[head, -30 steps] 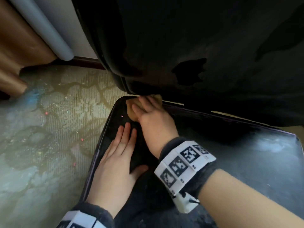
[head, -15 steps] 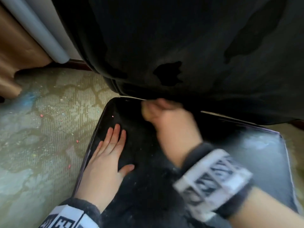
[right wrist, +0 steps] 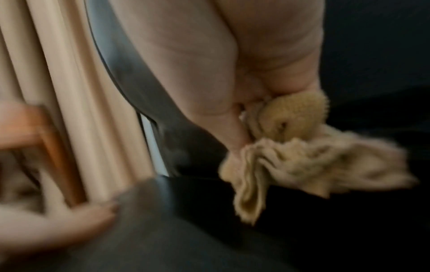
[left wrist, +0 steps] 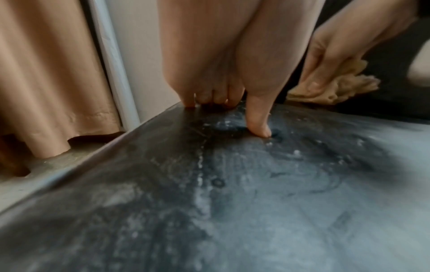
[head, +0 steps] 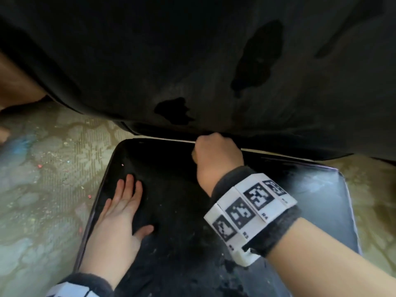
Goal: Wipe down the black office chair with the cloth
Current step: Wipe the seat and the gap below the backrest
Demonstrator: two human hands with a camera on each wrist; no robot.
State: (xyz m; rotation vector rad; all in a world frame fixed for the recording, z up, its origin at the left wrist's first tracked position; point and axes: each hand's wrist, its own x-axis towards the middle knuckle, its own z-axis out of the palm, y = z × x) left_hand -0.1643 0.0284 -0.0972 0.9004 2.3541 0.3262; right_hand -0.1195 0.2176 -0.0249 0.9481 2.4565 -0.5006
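Note:
The black office chair fills the head view: its dusty seat [head: 278, 200] lies below and its backrest [head: 192, 61] rises above. My right hand [head: 214, 151] grips a crumpled tan cloth [right wrist: 302, 156] at the crease where seat meets backrest; in the head view the hand hides the cloth. The left wrist view shows the same cloth [left wrist: 337, 86] bunched under the fingers. My left hand [head: 120, 215] lies flat on the seat's left side, fingers straight, thumb spread. The seat [left wrist: 256, 184] carries pale dust smears.
Patterned carpet [head: 42, 189] with small coloured crumbs lies left of the chair. A tan curtain [left wrist: 46, 73] and a white frame [left wrist: 116, 64] stand behind the seat's left edge. Dark wet-looking patches [head: 259, 56] mark the backrest.
My right hand with the cloth has slid to the right along the crease from the seat's back left corner. The left hand stays flat on the seat.

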